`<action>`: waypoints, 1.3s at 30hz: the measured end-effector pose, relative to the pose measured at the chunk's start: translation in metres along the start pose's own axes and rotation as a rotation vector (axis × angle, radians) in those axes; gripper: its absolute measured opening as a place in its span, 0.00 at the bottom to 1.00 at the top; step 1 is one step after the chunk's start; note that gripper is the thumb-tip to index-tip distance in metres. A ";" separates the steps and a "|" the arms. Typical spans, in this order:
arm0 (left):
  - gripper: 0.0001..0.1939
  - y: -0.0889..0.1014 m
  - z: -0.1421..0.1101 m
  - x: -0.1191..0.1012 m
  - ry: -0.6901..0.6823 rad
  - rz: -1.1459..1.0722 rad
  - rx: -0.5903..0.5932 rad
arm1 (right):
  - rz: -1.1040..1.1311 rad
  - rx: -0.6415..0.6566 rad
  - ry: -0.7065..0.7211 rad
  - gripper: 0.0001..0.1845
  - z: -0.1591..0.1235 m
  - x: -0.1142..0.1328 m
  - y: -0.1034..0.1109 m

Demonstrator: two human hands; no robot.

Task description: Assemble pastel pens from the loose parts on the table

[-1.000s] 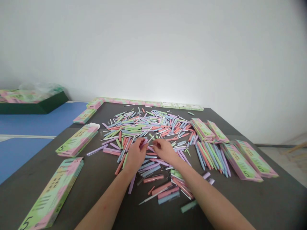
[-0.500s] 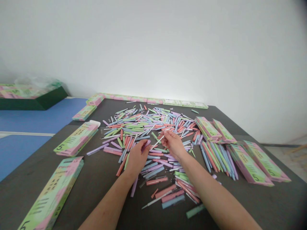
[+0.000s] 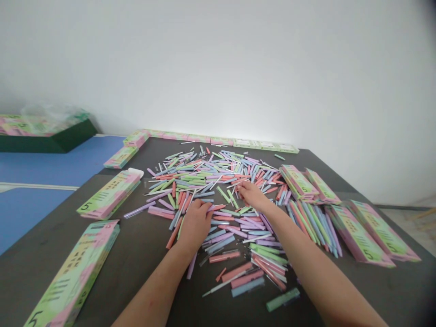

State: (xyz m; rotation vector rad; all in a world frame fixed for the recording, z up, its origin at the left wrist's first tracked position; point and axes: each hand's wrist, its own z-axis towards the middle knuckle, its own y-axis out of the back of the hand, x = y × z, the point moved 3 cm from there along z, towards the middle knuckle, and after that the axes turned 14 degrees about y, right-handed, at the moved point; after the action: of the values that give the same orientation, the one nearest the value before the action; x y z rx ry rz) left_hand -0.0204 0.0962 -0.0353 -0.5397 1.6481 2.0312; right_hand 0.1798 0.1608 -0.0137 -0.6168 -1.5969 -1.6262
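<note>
Left of my hands, pink-and-green pen boxes (image 3: 102, 197) lie on the worktop (image 3: 143, 259). My left hand (image 3: 195, 225) sits curled over the heap of pastel pens (image 3: 218, 181), fingertips down among them; I cannot tell whether it grips one. A coral pen (image 3: 174, 233) just beside it slants away from me, its long axis running toward the far edge. My right hand (image 3: 252, 196) rests half-open on the pens, apparently holding none; more boxes (image 3: 357, 235) lie beyond it.

R hand (image 3: 252, 196) moved up-table, now further from L hand (image 3: 195, 225).
</note>
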 end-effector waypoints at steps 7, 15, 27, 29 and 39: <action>0.14 -0.001 -0.003 -0.001 -0.025 0.107 0.055 | -0.485 0.204 0.035 0.09 0.003 0.000 -0.016; 0.13 -0.002 -0.004 -0.002 -0.044 0.096 0.051 | -0.647 0.231 0.051 0.12 0.001 0.006 -0.024; 0.12 -0.002 -0.004 -0.002 -0.029 0.038 0.046 | -0.585 0.183 0.115 0.10 0.009 0.012 -0.040; 0.12 -0.001 -0.003 -0.003 -0.024 -0.005 0.044 | -0.558 0.174 0.118 0.08 0.009 0.013 -0.040; 0.24 0.015 -0.004 -0.014 0.155 -0.874 0.184 | -0.001 0.109 0.215 0.10 -0.042 0.044 -0.003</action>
State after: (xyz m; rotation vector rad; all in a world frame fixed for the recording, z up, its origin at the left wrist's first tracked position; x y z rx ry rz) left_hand -0.0175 0.0879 -0.0162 -1.1266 1.3083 1.2076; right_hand 0.1585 0.1115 0.0151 -0.3710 -1.5153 -1.5389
